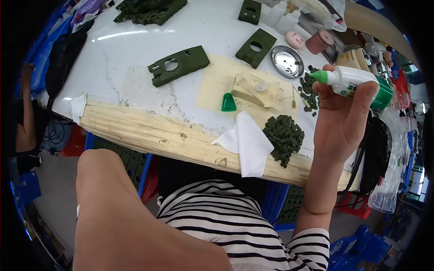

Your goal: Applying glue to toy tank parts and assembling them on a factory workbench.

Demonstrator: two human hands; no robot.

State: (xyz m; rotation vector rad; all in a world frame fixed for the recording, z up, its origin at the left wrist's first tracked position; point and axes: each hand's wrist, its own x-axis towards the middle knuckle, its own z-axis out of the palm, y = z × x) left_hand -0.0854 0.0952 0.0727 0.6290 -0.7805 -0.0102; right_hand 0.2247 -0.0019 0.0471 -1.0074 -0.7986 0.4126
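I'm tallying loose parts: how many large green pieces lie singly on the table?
3 green pieces: one beside the metal dish, one further left, one near the top; more may be hidden.

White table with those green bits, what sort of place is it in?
Probably a workshop or small factory: matching green parts with round holes, a heap of little green pieces, and a squeeze bottle in the person's right hand.

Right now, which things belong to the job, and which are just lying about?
Likely the job's:
white-green bottle in the right hand
green cap
holed dark green parts
small dark green pieces

Probably lying about:
reddish tin
pink oval object
black bag
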